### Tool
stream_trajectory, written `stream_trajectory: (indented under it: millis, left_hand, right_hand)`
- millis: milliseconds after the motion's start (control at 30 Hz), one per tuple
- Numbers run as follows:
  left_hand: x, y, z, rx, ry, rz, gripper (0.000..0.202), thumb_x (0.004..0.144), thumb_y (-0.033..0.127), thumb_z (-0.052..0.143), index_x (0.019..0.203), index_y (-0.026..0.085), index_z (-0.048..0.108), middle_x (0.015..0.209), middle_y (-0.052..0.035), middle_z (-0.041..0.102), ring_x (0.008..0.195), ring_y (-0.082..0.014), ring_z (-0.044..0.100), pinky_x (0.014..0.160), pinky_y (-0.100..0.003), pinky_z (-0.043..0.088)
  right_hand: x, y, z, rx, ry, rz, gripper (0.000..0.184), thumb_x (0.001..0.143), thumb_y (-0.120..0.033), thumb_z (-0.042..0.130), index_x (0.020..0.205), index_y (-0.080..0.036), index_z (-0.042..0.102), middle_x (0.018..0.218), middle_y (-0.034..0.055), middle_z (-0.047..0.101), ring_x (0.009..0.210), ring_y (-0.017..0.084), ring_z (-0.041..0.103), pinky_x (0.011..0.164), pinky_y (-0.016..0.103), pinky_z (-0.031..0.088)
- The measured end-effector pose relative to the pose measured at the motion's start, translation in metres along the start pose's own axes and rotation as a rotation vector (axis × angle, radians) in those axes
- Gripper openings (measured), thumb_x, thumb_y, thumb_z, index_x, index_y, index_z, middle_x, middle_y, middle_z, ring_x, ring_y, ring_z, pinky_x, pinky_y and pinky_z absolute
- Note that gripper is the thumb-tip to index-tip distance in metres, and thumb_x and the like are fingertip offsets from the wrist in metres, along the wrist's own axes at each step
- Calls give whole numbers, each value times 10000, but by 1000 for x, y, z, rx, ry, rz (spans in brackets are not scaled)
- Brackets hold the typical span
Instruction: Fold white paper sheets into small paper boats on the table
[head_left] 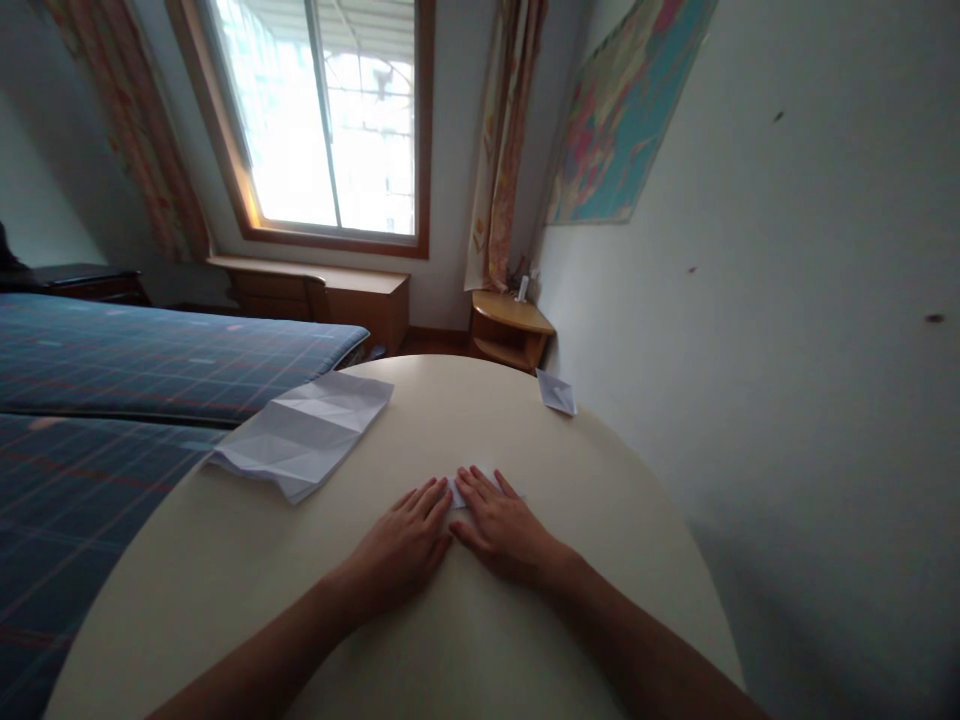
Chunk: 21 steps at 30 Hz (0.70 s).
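A small folded white paper (458,497) lies on the round cream table (465,410), mostly hidden under my hands. My right hand (495,522) rests flat over it, fingers stretched out and thumb pointing left. At the paper's left edge lies my left hand (406,535), its fingers stretched forward and the tips touching or nearly touching the paper. The two hands almost meet at the thumbs. Farther back on the left is a large creased white sheet (315,425). Near the table's back right rim stands a small folded paper piece (556,393).
A bed with a blue plaid mattress (172,350) borders the table on the left. The white wall (787,420) runs close along the right side. Beyond the table are a wooden corner shelf (514,312), a low desk (367,283) and a bright window (330,120).
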<state>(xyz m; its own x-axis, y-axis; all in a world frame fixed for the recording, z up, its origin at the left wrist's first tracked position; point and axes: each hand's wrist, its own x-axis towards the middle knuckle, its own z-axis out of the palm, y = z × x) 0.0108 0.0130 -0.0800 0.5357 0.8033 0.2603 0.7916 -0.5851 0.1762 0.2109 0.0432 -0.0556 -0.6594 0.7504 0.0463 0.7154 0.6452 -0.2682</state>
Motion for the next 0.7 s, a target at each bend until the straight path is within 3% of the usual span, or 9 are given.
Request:
stream_trajectory:
  millis: [100, 400, 700]
  left_hand:
    - [1, 0, -5, -22, 20, 26, 474, 981, 284, 394, 1438, 159, 380, 1503, -129, 431, 1406, -222, 363, 1146, -428, 338]
    - [4, -6, -3, -46, 13, -4, 458, 953, 263, 440, 1398, 155, 428, 1481, -135, 460, 1386, -233, 398, 1124, -418, 376]
    - [11, -3, -13, -83, 33, 12, 362, 937, 199, 476, 1299, 202, 482, 1375, -103, 541, 1295, -215, 479, 1094, -403, 403]
  right_hand:
    - [5, -1, 2, 48, 10, -41, 614, 994, -484, 350, 1497, -134, 325, 1559, 118, 315, 1460, 216, 225, 1201, 425, 149]
    - [6, 1, 0, -1, 6, 43, 599, 990, -487, 360, 1483, -146, 361, 1552, 103, 336, 1448, 270, 250, 1179, 472, 198]
    - [10, -1, 3, -62, 157, 49, 554, 911, -433, 519, 1381, -140, 501, 1451, 132, 486, 1337, 272, 415, 1147, 435, 260]
